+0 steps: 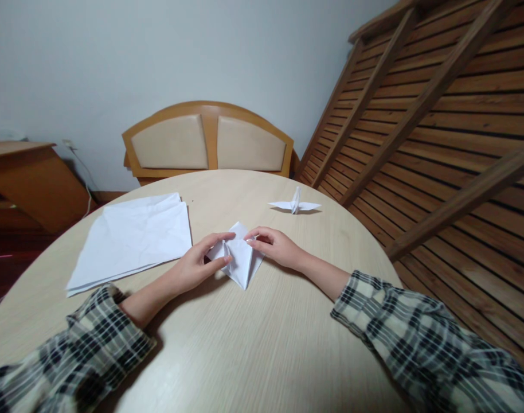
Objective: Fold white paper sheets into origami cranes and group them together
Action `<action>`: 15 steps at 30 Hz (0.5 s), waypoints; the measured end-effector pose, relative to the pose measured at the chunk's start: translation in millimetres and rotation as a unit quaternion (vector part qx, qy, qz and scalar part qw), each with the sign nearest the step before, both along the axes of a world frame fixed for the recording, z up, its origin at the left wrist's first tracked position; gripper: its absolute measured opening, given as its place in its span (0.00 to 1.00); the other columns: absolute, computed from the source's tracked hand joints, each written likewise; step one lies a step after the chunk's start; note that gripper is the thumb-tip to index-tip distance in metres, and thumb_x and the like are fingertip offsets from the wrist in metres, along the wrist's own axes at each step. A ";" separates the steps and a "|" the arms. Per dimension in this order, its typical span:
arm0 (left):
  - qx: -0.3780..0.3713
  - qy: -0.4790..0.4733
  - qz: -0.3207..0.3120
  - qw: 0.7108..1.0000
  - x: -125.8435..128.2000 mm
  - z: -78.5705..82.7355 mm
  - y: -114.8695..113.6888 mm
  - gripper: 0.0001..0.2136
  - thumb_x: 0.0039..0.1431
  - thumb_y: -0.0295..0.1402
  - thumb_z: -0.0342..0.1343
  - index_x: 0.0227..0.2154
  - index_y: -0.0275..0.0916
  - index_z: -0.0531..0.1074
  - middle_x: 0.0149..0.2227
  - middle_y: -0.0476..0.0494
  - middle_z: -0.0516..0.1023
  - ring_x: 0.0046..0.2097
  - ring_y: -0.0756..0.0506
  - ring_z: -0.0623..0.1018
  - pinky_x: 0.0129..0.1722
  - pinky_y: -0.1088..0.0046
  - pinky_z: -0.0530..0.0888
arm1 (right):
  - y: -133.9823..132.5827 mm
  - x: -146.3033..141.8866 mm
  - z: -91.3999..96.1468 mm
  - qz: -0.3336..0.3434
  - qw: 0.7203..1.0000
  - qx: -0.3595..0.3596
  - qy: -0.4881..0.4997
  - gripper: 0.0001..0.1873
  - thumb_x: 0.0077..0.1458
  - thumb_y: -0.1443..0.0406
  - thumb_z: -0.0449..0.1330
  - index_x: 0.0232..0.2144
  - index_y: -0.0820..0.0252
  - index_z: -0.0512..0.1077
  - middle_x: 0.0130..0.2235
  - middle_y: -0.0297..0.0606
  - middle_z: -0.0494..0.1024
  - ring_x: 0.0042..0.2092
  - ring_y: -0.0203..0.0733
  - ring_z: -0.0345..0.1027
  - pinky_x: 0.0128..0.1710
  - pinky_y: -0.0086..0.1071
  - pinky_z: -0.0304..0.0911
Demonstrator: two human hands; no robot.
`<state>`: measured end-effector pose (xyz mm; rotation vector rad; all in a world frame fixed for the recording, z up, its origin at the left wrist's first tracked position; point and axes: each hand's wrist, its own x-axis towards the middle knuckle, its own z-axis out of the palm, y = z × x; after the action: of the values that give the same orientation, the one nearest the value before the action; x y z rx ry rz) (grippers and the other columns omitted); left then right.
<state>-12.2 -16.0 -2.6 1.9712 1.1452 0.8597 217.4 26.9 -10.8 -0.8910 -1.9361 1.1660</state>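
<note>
Between my hands a folded white paper (241, 259) lies on the round table, its outline a diamond with one corner pointing toward me. My left hand (198, 258) grips its left side, thumb and fingers on the folded flap. At the upper right of the paper, my right hand (276, 245) pinches an edge between thumb and forefinger. Beyond my right hand stands a finished paper crane (295, 203) with its wings spread. A stack of white paper sheets (137, 241) lies to the left of my left hand, slightly creased on top.
The pale wooden table (262, 355) has a curved edge. Behind it stands a headboard (207, 137) with cream panels against the wall. Slatted wooden boards (438, 126) lean at the right. A brown cabinet (30, 178) with a white cable (89, 189) beside it is at the left.
</note>
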 end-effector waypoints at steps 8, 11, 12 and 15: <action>0.012 0.011 -0.026 1.000 1.2 2.4 -1.5 0.24 0.59 0.40 0.55 0.57 0.40 0.65 0.48 0.39 0.73 0.41 0.44 0.72 0.39 0.67 0.71 | 10.4 12.2 3.8 0.034 0.999 -0.030 -0.010 0.13 0.57 0.60 0.60 0.42 0.61 0.77 0.46 0.43 0.79 0.48 0.42 0.70 0.53 0.41 0.61; 0.011 0.014 -0.024 1.000 1.0 1.2 -1.0 0.24 0.59 0.41 0.55 0.57 0.39 0.65 0.47 0.39 0.73 0.41 0.44 0.72 0.40 0.67 0.71 | 10.8 12.4 3.4 0.034 0.998 -0.053 0.006 0.14 0.56 0.59 0.60 0.42 0.61 0.77 0.47 0.43 0.78 0.50 0.42 0.70 0.56 0.41 0.58; 0.009 0.013 -0.024 1.000 0.9 0.7 -0.9 0.24 0.59 0.41 0.55 0.57 0.40 0.64 0.47 0.39 0.73 0.41 0.44 0.72 0.40 0.66 0.71 | 10.7 12.2 3.3 0.033 0.998 -0.060 0.013 0.15 0.56 0.59 0.61 0.42 0.61 0.78 0.48 0.43 0.78 0.50 0.43 0.69 0.56 0.42 0.58; 0.002 0.003 -0.028 1.000 0.6 0.1 -0.7 0.24 0.59 0.41 0.54 0.58 0.41 0.64 0.49 0.39 0.73 0.42 0.43 0.73 0.41 0.65 0.72 | 9.8 11.6 3.3 0.029 0.996 -0.078 0.031 0.16 0.55 0.58 0.62 0.41 0.61 0.78 0.48 0.43 0.79 0.50 0.43 0.69 0.57 0.42 0.58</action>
<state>-11.6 -16.7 -2.5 2.0003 1.0870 0.8272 229.0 36.7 -7.5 -0.8738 -1.8497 1.3788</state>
